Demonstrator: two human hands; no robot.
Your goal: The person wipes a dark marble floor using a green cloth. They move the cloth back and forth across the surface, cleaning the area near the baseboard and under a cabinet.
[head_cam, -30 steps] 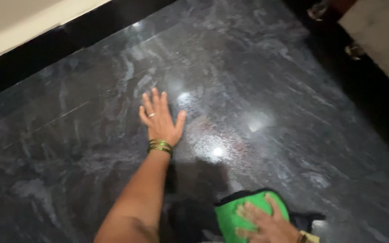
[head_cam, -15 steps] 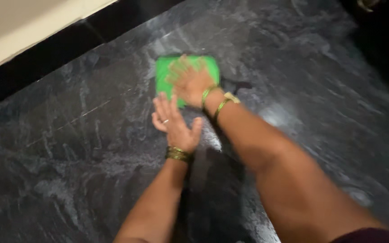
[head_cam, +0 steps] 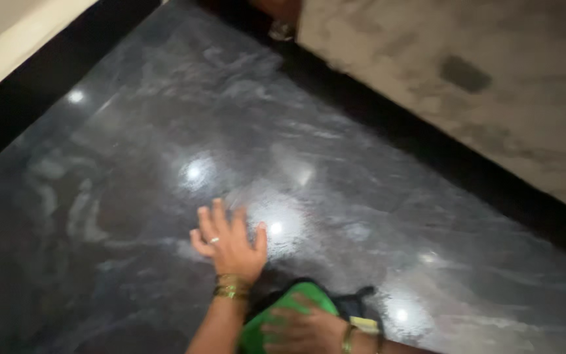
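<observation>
Head view: left hand [head_cam: 229,244], grip open, fingers spread, flat on the dark polished stone floor [head_cam: 361,196]. Right hand [head_cam: 306,328], grip flat, presses the green cloth [head_cam: 266,321], which lies at five o'clock from the left hand, near it.

Two hands low on a stone floor, one ahead of the other.

The left hand [head_cam: 229,242] lies flat on the floor [head_cam: 132,164], fingers spread forward. Just behind it and to its right, the right hand [head_cam: 306,328] rests on a cloth [head_cam: 276,313] on the same floor. Far ahead and right of both hands runs a raised slab [head_cam: 492,98]; a wall base [head_cam: 14,52] runs far to the left.
</observation>
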